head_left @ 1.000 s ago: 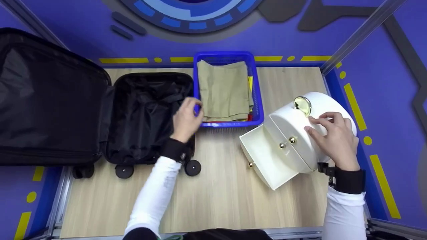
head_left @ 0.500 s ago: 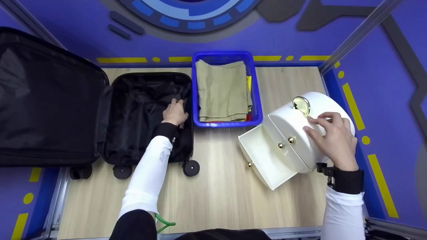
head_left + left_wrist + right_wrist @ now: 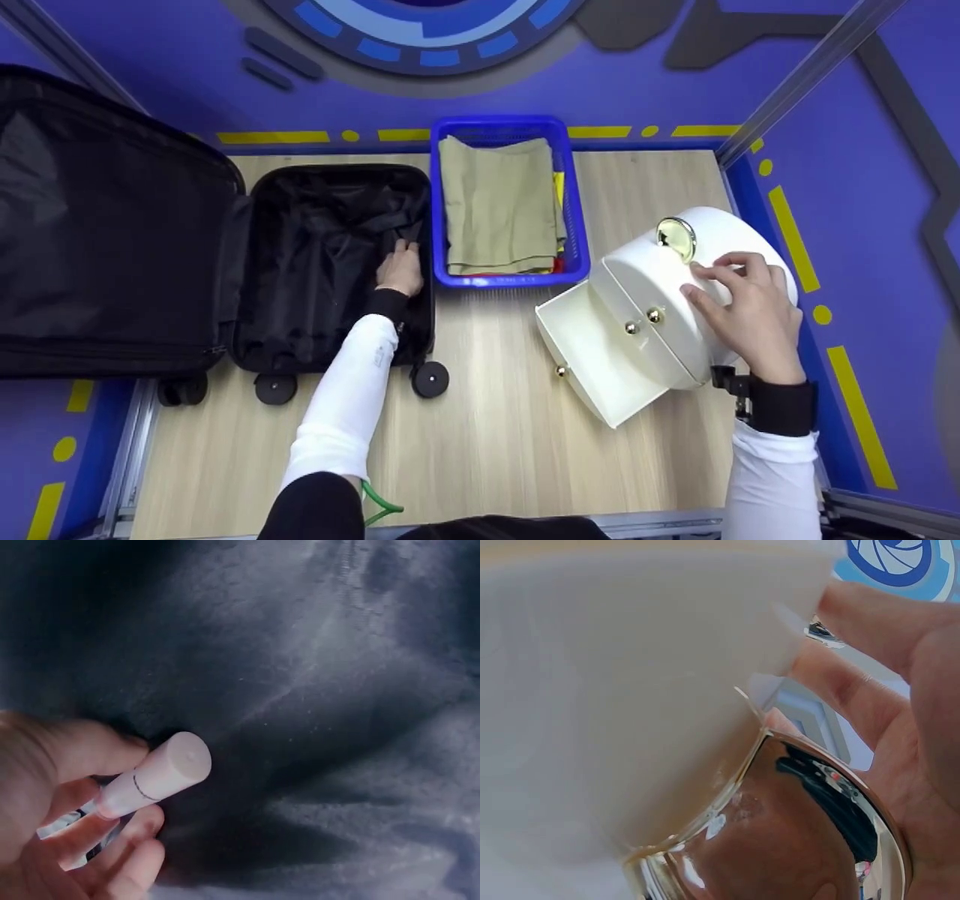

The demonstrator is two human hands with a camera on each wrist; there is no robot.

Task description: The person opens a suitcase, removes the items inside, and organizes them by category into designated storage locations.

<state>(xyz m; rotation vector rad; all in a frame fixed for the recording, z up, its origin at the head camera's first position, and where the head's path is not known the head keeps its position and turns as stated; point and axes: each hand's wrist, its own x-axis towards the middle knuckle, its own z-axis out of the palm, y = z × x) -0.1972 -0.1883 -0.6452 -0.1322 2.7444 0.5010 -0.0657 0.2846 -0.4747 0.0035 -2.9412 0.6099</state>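
Observation:
My left hand (image 3: 400,270) is down inside the right half of the open black suitcase (image 3: 311,300), near its right wall. In the left wrist view the thumb and fingers hold a small pale lipstick tube (image 3: 166,772), its rounded end pointing out over the dark lining. My right hand (image 3: 754,311) rests with relaxed, bent fingers on top of a white rounded drawer box (image 3: 724,229), below its round gold ornament (image 3: 677,238). A lower drawer (image 3: 604,360) is pulled out. A shiny gold knob (image 3: 780,840) fills the front of the right wrist view.
A blue plastic basket (image 3: 511,280) stands between suitcase and drawer box, holding folded khaki cloth (image 3: 502,206) with yellow and red items beneath. The suitcase lid (image 3: 97,247) lies open at left. Black wheels (image 3: 430,379) stick out over the wooden table (image 3: 487,450).
My left hand has moved from beside the basket, leftward and down into the suitcase, then slightly right and toward me. The right hand has stayed on the drawer box.

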